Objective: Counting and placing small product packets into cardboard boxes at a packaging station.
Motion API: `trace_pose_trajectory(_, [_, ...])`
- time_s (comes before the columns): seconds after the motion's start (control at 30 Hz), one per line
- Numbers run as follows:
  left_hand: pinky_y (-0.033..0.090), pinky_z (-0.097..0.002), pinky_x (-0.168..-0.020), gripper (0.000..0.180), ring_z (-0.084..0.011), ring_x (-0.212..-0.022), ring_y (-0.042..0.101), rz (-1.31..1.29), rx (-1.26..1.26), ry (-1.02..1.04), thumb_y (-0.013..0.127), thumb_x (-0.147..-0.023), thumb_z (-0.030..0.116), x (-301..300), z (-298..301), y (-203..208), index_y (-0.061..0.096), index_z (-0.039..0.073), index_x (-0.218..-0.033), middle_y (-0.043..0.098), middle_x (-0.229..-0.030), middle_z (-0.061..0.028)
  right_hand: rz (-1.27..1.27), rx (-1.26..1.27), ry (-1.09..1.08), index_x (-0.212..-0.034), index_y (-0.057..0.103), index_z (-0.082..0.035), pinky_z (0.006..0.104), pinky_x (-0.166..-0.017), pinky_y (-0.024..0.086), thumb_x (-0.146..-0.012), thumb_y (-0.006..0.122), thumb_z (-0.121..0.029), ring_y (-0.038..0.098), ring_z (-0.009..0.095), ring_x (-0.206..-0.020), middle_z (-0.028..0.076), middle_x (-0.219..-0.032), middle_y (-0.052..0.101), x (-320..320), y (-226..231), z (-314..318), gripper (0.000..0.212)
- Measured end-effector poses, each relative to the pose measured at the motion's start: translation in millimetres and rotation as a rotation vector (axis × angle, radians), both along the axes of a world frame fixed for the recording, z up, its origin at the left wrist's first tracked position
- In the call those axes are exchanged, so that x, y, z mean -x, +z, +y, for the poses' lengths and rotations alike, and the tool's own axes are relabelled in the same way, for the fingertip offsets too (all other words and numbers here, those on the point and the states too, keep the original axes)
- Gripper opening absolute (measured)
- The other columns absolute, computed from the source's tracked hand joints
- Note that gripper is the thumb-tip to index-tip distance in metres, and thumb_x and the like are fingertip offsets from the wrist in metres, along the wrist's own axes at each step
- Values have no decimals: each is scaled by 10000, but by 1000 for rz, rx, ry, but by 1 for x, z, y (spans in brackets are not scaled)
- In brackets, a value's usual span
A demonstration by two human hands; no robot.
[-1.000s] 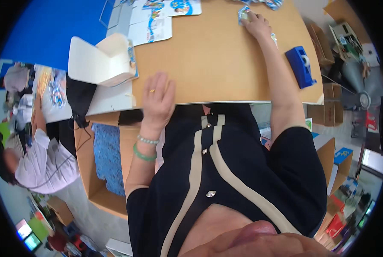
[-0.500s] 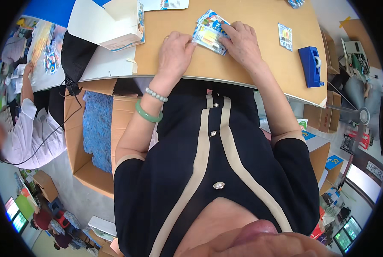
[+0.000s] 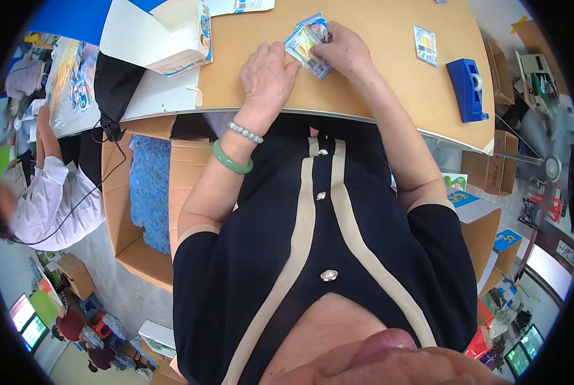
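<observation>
Two small flat packets overlap near the far middle of the table. The front one is a clear-faced packet (image 3: 304,47) with yellowish strips showing; behind it lies a blue printed packet (image 3: 317,27). My right hand (image 3: 346,52) grips them at their right side, thumb and fingers closed on the edge. Just left of the packets, my left hand (image 3: 266,78) is low over the tabletop, its thumb apart from the fingers and close to the packets' lower left edge. Nothing shows in its grasp.
A similar single packet (image 3: 425,45) lies to the right, beyond a blue tape dispenser (image 3: 466,91). An open white box (image 3: 181,56) stands at the left of the table (image 3: 389,96). Below it sits a cardboard carton (image 3: 191,167) with blue material. A co-worker in white (image 3: 62,205) is at far left.
My left hand has let go of the packets' left edge, its thumb now apart from the fingers. My right hand has moved up and left, turning the packets slightly more upright.
</observation>
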State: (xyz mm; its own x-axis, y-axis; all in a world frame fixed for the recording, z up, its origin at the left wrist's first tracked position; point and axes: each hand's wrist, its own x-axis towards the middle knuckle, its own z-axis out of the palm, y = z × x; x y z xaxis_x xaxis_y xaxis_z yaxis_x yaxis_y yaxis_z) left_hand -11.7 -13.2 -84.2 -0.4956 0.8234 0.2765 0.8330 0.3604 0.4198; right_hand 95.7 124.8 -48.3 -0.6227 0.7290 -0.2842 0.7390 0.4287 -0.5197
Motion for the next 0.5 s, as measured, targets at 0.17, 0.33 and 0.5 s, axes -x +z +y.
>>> trace_pose_trajectory(0.17, [514, -401, -766, 316, -296, -901, 644, -630, -27, -67, 669, -890, 310, -10, 18, 4, 622, 71, -1091, 646, -971, -116, 437, -547, 31, -954, 556, -44, 451, -693, 523, -835, 627, -184, 630, 362, -841, 135, -873, 630, -17, -27, -26, 197])
trace_pose_trajectory(0.33, [522, -326, -770, 306, -176, -919, 630, -1540, -250, -137, 565, -990, 285, -17, 38, 19, 591, 39, -1170, 652, -1021, -52, 573, -496, 49, -978, 549, -44, 456, -739, 521, -831, 634, -142, 621, 376, -890, 146, -948, 631, -31, 0, -45, 196])
trace_pose_trajectory(0.5, [535, -309, -788, 285, -140, -925, 625, -1574, -484, -154, 543, -1006, 214, -26, 55, 39, 574, 6, -1197, 647, -1059, -38, 591, -161, 176, -1158, 570, -53, 449, -860, 502, -826, 660, -160, 595, 372, -1043, 183, -1065, 619, -47, 23, -34, 360])
